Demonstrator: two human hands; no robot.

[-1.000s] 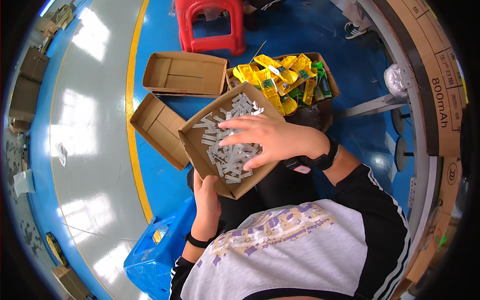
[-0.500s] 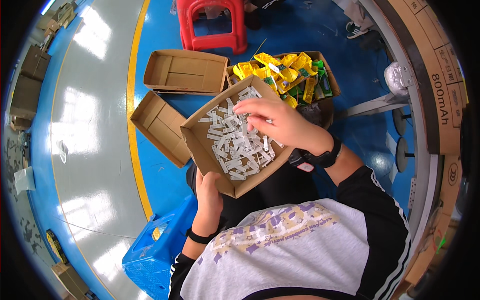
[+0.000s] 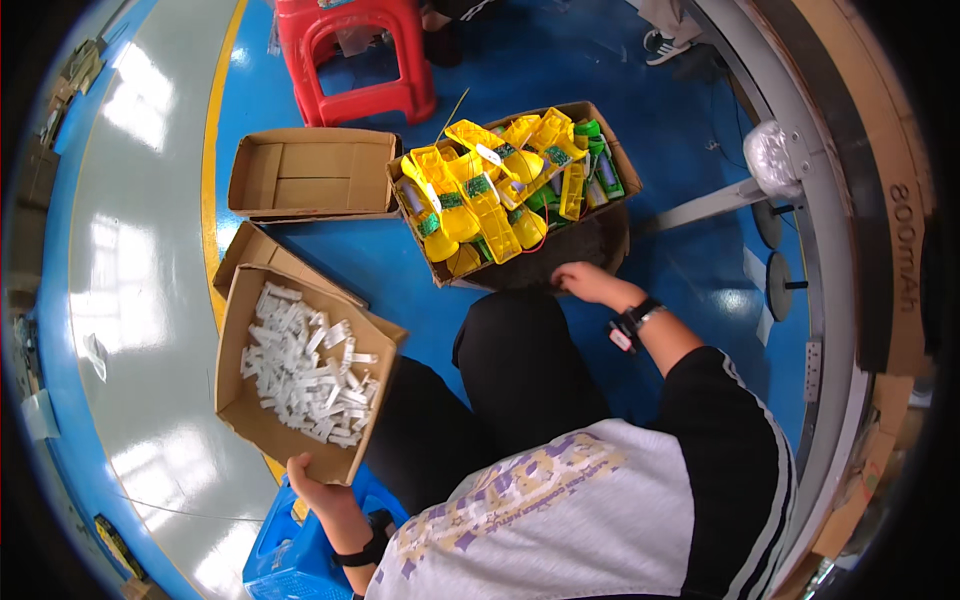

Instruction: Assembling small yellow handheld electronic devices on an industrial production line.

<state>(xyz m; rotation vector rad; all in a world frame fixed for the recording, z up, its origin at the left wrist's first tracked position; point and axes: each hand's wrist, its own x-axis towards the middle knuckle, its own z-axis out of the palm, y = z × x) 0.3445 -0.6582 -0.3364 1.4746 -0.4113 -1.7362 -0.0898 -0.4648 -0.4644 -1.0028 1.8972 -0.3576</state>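
Note:
My left hand (image 3: pixel 312 487) grips the near edge of a shallow cardboard box (image 3: pixel 238 400) filled with several small white parts (image 3: pixel 305 365), held low at my left side. My right hand (image 3: pixel 582 281) is down by my right knee, its fingers curled against the front wall of a cardboard box (image 3: pixel 612 150) packed with yellow and green plastic pieces (image 3: pixel 490 185). Whether that hand holds anything is hidden. A dark watch sits on each wrist.
Two empty cardboard boxes (image 3: pixel 310 175) (image 3: pixel 245 265) lie on the blue floor to the left. A red plastic stool (image 3: pixel 355 50) stands beyond them. A blue crate (image 3: pixel 295 555) is under me. A curved grey conveyor frame (image 3: pixel 830 250) runs along the right.
My right hand has left the white parts and dropped to the yellow-parts box by my knee. The box of white parts has swung down and to the left in my left hand.

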